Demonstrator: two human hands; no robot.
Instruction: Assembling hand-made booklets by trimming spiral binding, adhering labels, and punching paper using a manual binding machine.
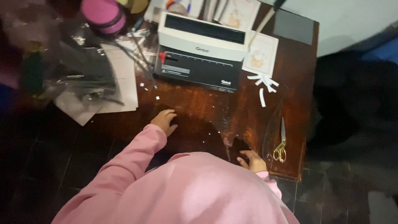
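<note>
My left hand (165, 121) rests on the dark wooden table (195, 103), fingers loosely bent, with nothing in it. My right hand (252, 161) lies flat near the table's near edge, fingers spread, touching what looks like a dark glossy sheet (248, 124). Pink sleeves and a pink head covering fill the lower frame. Just right of my right hand lies a pair of gold-handled scissors (281, 143), untouched. Beyond both hands stands a white and black binding machine (199, 49).
White paper strips (265, 85) and a card with a drawing (261, 54) lie right of the machine. A black spiral coil (145, 62), white sheets (122, 79), crumpled clear plastic (78, 74) and a pink cylinder (103, 16) crowd the left. Small paper bits dot the tabletop.
</note>
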